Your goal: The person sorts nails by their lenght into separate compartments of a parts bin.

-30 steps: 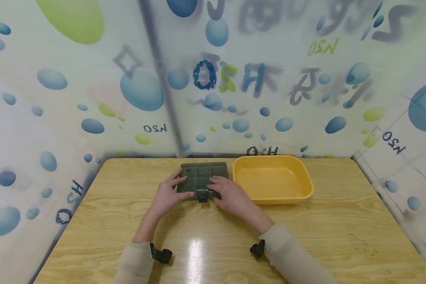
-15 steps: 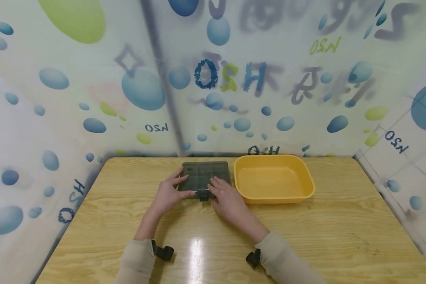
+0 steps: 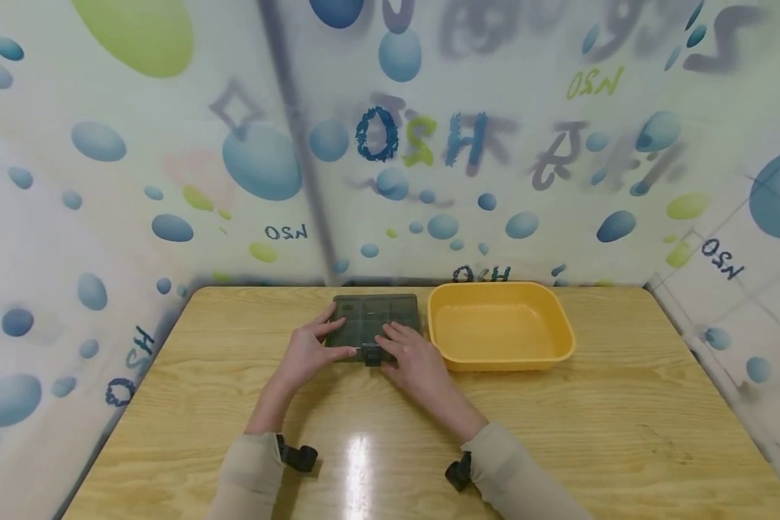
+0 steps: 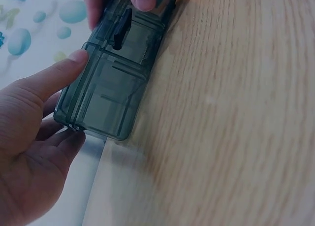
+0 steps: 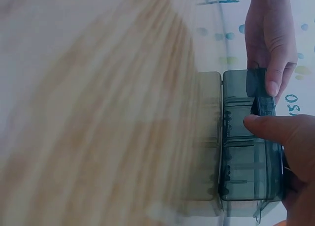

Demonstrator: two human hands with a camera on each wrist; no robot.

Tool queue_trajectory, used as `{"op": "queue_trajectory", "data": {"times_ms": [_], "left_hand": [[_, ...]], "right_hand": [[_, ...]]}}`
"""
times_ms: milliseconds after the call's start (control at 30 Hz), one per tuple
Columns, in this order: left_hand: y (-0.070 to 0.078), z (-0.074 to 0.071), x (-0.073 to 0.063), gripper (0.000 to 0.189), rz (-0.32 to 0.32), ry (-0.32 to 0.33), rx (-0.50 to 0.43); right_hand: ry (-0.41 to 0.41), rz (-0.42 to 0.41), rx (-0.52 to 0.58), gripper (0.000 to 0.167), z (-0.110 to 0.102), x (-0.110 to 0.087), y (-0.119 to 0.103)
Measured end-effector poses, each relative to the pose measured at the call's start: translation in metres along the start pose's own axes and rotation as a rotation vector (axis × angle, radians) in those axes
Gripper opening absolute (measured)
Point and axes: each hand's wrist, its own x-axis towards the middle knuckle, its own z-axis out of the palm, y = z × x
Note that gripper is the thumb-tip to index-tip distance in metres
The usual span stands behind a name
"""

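Observation:
A dark green see-through plastic compartment box [image 3: 372, 316] lies flat near the back of the table, lid down. Its dark latch [image 4: 122, 30] juts out from the middle of the front side. My left hand [image 3: 304, 355] grips the box's left end, thumb along the front edge and fingers around the side. My right hand [image 3: 421, 367] holds the front right part, fingers over the lid. In the right wrist view the right thumb [image 5: 273, 127] is right at the latch. Dividers and small dark shapes show through the box wall.
Close to the box's right side stands a yellow plastic tray [image 3: 500, 365]. The wooden table [image 3: 624, 419] ends at a patterned wall [image 3: 533, 87] just behind both. Black wrist cameras sit on both forearms.
My right hand and forearm have shifted slightly left, the thumb drawing closer to the latch. The left hand keeps its grip, and the box and tray stay in place.

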Motion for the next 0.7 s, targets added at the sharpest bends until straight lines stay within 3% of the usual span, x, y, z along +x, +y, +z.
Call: {"op": "queue_trajectory", "data": {"times_ms": [367,700], "left_hand": [[-0.002,-0.0028,-0.0011,0.066,-0.031,0.04,-0.051],[0.0004,0.0005,-0.0002,0.067,-0.028,0.012,-0.03]], "right_hand": [[0.012,0.046,0.099,0.045,0.0037,0.0069,-0.0047],[0.048,0.134,0.136,0.035,0.0025,0.0047,-0.0094]]}}
